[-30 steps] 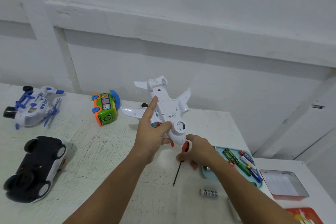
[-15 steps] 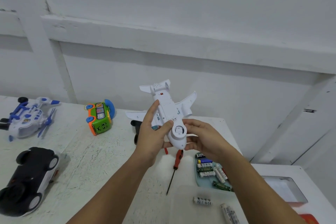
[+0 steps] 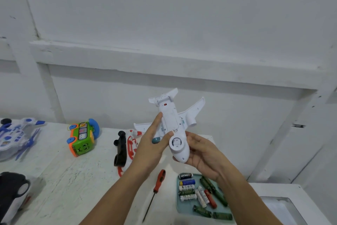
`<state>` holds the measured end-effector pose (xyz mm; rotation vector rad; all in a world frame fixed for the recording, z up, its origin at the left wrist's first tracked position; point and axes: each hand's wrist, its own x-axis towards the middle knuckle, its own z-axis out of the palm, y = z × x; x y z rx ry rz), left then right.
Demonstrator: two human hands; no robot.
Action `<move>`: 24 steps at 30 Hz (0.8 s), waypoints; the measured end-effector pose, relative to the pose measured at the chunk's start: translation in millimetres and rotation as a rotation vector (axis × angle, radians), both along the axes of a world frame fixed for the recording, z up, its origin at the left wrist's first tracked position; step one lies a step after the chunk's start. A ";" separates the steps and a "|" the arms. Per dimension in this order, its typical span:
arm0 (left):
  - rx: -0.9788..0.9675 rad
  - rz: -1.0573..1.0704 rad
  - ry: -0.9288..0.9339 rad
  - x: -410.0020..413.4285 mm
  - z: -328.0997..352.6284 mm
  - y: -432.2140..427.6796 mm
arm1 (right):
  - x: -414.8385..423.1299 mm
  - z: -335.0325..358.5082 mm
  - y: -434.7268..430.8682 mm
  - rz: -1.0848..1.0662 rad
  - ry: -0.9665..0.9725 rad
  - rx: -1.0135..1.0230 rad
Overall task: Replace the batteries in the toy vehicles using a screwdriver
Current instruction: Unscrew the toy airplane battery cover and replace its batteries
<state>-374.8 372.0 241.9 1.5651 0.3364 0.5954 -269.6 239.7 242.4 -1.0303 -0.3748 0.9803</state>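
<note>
White toy plane (image 3: 173, 124), belly up

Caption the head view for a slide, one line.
The left hand and right hand hold a white toy airplane belly-up above the table; the screwdriver lies beside a tray of batteries.

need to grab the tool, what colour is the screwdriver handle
Orange-red. The screwdriver handle shows best in the head view.

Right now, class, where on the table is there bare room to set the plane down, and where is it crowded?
Bare tabletop lies between the green bus, the black car and the screwdriver. Crowded: the battery tray on the right, and the overturned toy beside the bus.
</note>
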 end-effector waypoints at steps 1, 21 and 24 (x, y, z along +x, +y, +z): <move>0.048 0.007 0.063 3.7 2.1 -0.7 | 4.1 0.3 -3.3 0.003 -0.007 0.002; 0.307 -0.132 -0.026 30.4 19.4 -50.8 | 45.9 -0.2 -33.5 -0.114 -0.184 -0.083; 0.337 -0.151 -0.038 32.8 20.2 -55.2 | 46.8 -0.9 -35.3 -0.136 -0.231 -0.086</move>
